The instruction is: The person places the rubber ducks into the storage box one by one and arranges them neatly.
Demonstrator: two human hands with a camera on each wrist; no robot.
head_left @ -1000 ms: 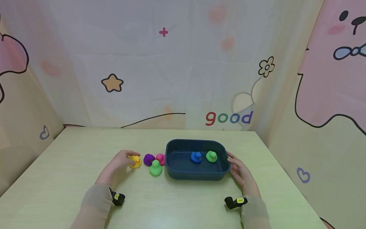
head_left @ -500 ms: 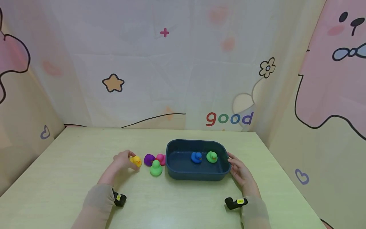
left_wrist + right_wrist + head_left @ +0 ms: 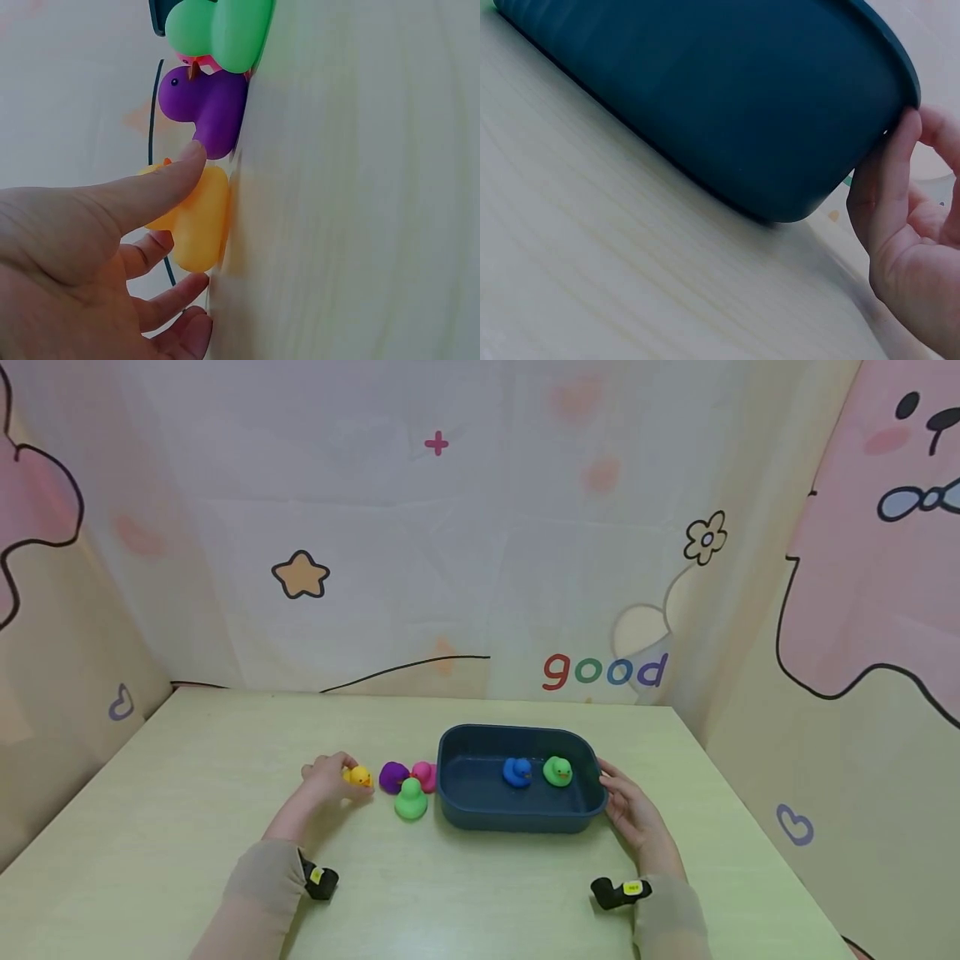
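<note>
My left hand [image 3: 326,779] is around a yellow rubber duck [image 3: 360,776], its thumb across the near side and its fingers at the far side. In the left wrist view the duck [image 3: 202,225] is close to the tabletop, partly covered by the thumb. Just right of it sit a purple duck [image 3: 393,777], a pink duck [image 3: 424,776] and a green duck [image 3: 411,800], bunched beside a dark blue bin [image 3: 517,820]. A blue duck [image 3: 517,772] and another green duck [image 3: 557,771] lie inside. My right hand [image 3: 632,810] touches the bin's right end with fairly straight fingers below the rim.
Everything stands on a pale wood-grain table [image 3: 480,893]. A printed cloth [image 3: 375,527] hangs behind the table and along both sides. Each wrist carries a small black camera, such as the one on the left [image 3: 321,882].
My left hand has shifted its fingers around the yellow duck, with the thumb now reaching along its near side. The bin, the other ducks and my right hand stay put.
</note>
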